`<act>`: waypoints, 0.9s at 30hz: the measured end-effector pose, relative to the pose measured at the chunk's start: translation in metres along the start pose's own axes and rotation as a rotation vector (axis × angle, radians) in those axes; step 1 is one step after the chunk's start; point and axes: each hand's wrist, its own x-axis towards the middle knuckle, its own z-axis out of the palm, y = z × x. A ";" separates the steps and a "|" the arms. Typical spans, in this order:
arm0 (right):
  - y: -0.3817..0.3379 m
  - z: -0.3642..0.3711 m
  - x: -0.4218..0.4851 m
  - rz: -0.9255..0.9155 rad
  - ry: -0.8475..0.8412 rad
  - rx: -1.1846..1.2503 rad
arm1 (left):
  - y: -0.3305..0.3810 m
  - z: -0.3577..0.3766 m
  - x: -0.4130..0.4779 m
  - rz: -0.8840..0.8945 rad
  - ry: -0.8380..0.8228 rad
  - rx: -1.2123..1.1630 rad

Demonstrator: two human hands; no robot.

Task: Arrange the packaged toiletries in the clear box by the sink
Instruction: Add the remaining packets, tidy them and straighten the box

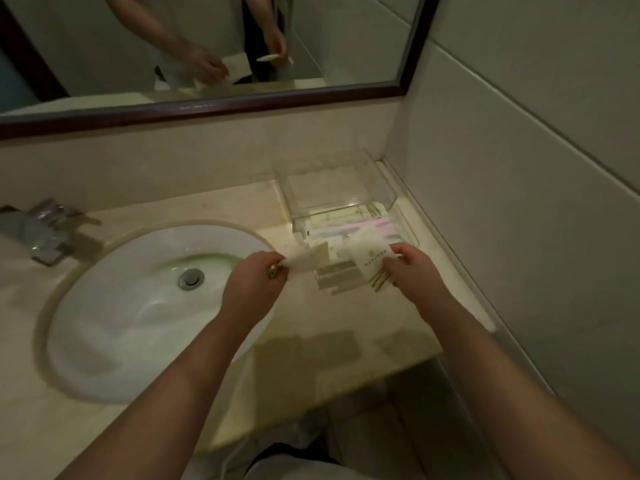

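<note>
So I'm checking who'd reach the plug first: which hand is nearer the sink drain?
Left. The left hand hovers over the basin's right edge, just right of the sink drain. The right hand is farther right, over the counter.

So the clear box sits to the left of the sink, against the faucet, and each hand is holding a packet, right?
Not quite. The head view shows the clear box to the right of the sink, in the corner by the wall, far from the faucet. The left hand and right hand do each hold a packet.
</note>
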 end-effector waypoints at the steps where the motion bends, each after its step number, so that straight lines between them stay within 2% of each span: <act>1: 0.002 -0.009 0.012 0.013 0.030 -0.027 | 0.003 0.007 0.011 0.019 0.025 0.038; 5: 0.009 -0.044 0.061 0.061 0.028 -0.199 | 0.014 0.032 0.043 0.081 0.096 0.136; 11: 0.006 -0.051 0.122 -0.050 -0.213 -0.573 | 0.025 0.049 0.062 0.162 0.141 0.260; 17: 0.001 -0.031 0.160 -0.172 -0.340 -0.818 | 0.036 0.059 0.074 0.199 0.166 0.301; 22: 0.005 -0.029 0.169 -0.264 -0.324 -0.988 | 0.043 0.068 0.076 0.190 0.215 0.315; 27: 0.016 -0.026 0.167 -0.406 -0.133 -0.973 | 0.048 0.079 0.074 0.173 0.263 0.318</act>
